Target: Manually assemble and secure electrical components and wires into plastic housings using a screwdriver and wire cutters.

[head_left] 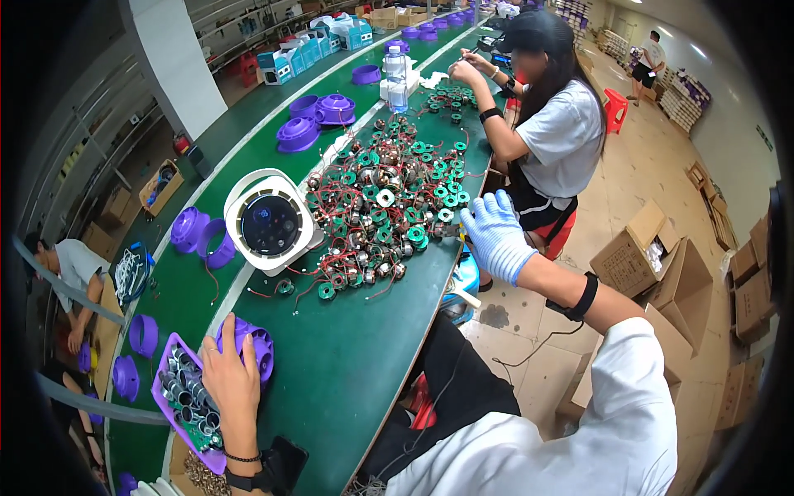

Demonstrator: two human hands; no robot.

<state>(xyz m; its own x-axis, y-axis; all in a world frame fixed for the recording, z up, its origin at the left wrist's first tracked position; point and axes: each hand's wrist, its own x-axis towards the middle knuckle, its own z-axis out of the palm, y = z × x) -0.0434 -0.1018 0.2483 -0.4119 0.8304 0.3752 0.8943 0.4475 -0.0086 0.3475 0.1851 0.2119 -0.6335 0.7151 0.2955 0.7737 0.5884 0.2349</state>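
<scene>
Purple housing sat partly under the left hand, near and left.
Left of it stood the purple tray. The left fingers touched the housing, bent and spread; I could not tell if they gripped. Far and right lay the motor pile, nearer the gloved right hand: fingers bent, hold unclear.

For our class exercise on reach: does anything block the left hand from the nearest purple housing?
Nothing visible does: the left hand touches the purple housing, and the lilac tray sits alongside, not between.
</scene>
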